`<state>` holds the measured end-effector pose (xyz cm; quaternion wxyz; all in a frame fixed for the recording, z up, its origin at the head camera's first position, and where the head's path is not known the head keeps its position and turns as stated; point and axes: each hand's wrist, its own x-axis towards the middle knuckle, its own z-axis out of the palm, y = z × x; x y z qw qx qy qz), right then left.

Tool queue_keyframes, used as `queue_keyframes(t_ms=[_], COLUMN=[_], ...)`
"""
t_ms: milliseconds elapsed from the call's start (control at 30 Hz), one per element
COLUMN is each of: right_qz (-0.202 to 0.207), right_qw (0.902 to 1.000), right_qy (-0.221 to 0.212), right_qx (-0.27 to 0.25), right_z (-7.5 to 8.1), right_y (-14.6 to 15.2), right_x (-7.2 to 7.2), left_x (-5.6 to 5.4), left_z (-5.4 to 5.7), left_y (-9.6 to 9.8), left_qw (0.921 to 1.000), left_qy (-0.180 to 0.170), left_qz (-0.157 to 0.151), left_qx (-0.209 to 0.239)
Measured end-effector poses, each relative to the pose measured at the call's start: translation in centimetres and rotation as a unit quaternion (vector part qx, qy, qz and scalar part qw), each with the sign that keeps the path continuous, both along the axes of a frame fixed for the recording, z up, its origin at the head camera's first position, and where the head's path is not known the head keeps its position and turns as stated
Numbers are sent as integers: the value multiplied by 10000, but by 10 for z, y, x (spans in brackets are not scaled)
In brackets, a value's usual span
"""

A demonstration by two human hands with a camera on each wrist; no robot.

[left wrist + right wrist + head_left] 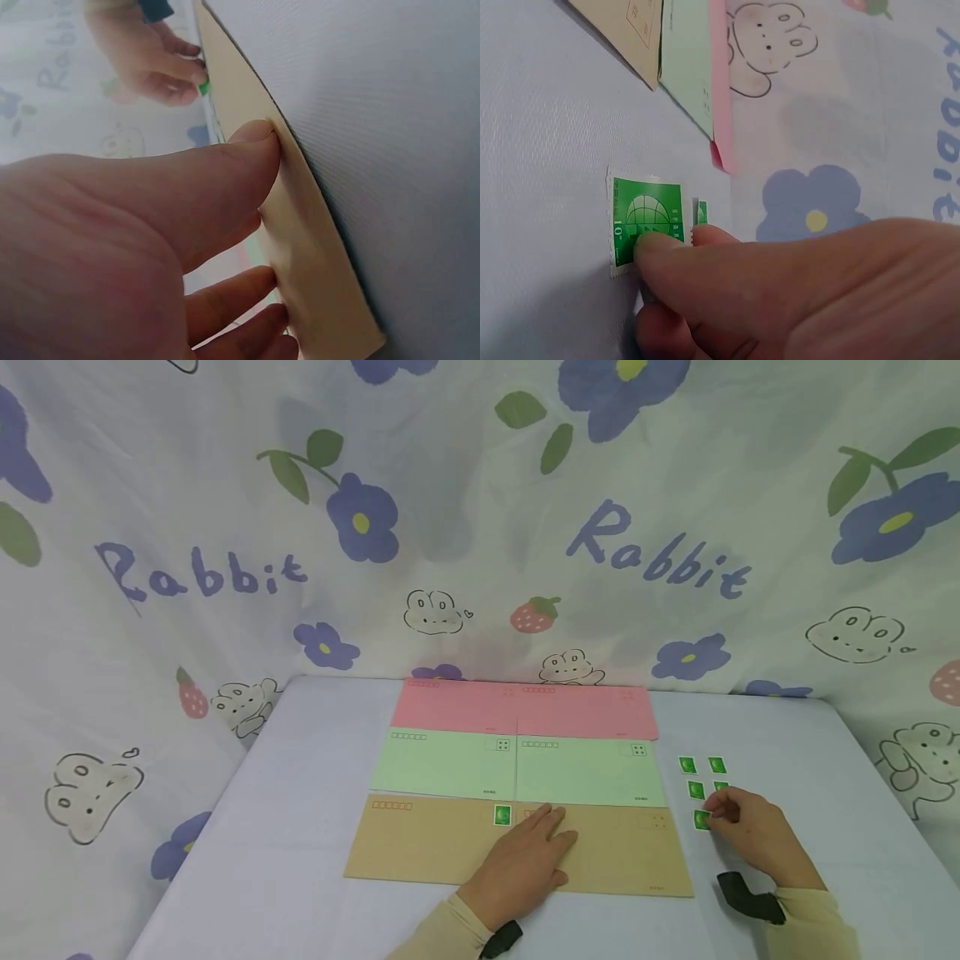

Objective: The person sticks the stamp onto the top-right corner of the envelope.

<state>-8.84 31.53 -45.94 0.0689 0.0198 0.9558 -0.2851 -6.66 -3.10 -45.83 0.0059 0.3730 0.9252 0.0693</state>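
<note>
My right hand [757, 835] is at the right of the table, its thumb and fingers pinching a green postage stamp [649, 217] by one edge. The thumb lies over the stamp's face, and the fingers are partly hidden behind it. My left hand [521, 864] rests with fingers extended across the brown envelopes, mostly on the right brown envelope [618, 852]. Its thumb presses near the envelope's front edge in the left wrist view. Just beyond its fingertips, a green stamp [502, 815] sits at the top right corner of the left brown envelope [420, 839].
Several more green stamps [687, 765] lie in rows beside my right hand. Behind the brown envelopes are two green envelopes [450, 764] and two pink envelopes [585, 714]. All lie on a white-covered table [285, 827] with a patterned curtain [480, 510] at its back.
</note>
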Motion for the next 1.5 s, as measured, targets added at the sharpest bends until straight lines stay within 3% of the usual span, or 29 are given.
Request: queue_keyframes(t_ms=[1500], right_qz=[-98], right_qw=[9989], right_qy=[-99], right_qx=[-456], right_z=[17], right_y=[-7], right_x=[3], left_x=[0], left_z=[-2], left_y=[-1], left_qw=[9999], left_qy=[87], left_qz=[-56], left_qx=[1])
